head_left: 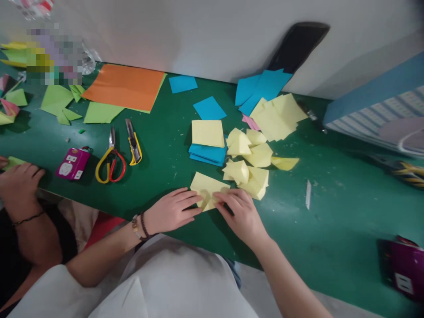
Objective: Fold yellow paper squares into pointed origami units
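Note:
A pale yellow paper sheet (pixel 209 184) with a folded lower edge lies on the green table (pixel 165 176) between my hands. My left hand (pixel 172 210) rests its fingertips on the sheet's left part, fingers outstretched. With thumb and fingers pressed together, my right hand (pixel 240 212) pinches the sheet's lower right side. Directly beyond are a stack of yellow squares (pixel 207 133) and blue squares (pixel 207 155) partly under it. Several folded yellow paper pieces (pixel 256 154) are heaped to the right, close to my right hand.
Scissors (pixel 111 163), a yellow cutter (pixel 133 143) and a purple box (pixel 73 163) lie left. Orange paper (pixel 126 86) is behind them. Another person's hand (pixel 20 179) holds green paper at far left. A loose blade (pixel 308 194) and pliers (pixel 394 165) lie right.

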Motion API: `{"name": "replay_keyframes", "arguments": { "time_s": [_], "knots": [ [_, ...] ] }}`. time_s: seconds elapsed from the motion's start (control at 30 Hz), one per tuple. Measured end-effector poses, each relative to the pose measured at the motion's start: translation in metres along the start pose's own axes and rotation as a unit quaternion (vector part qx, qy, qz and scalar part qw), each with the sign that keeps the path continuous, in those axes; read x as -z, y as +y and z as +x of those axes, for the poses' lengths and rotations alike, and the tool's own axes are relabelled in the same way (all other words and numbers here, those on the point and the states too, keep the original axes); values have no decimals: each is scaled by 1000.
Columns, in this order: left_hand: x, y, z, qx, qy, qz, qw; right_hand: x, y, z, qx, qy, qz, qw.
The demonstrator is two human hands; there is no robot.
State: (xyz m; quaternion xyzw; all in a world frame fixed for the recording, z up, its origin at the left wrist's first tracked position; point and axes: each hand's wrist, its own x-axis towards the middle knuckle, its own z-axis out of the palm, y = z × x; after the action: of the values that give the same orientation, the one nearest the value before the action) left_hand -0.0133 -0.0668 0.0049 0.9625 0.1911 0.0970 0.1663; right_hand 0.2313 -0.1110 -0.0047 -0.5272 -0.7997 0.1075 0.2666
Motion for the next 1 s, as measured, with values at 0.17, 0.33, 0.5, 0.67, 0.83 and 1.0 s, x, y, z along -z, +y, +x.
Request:
{"name": "replay_keyframes", "arguments": {
  "time_s": [0.17, 0.33, 0.5, 0.67, 0.83, 1.0],
  "knots": [
    [-1, -1, -1, -20, 11, 14, 1000, -2, -3, 8, -12, -16, -23, 1000],
    [-3, -2, 0, -29, 15, 20, 999, -1, -5, 13, 24, -30, -59, 997],
    [-3, -2, 1, -22, 8, 12, 1000, 0, -5, 14, 50, -39, -71, 995],
    [-2, -2, 1, -22, -6, 7, 1000, -2, -5, 14, 42, -40, -63, 996],
    [-4, -2, 0, -19, -3, 5, 1000, -3, -5, 15, 29, -47, -54, 997],
    [-4, -2, 0, -16, 0, 5, 1000, -3, -6, 15, 30, -41, -48, 998]
  ]
}}
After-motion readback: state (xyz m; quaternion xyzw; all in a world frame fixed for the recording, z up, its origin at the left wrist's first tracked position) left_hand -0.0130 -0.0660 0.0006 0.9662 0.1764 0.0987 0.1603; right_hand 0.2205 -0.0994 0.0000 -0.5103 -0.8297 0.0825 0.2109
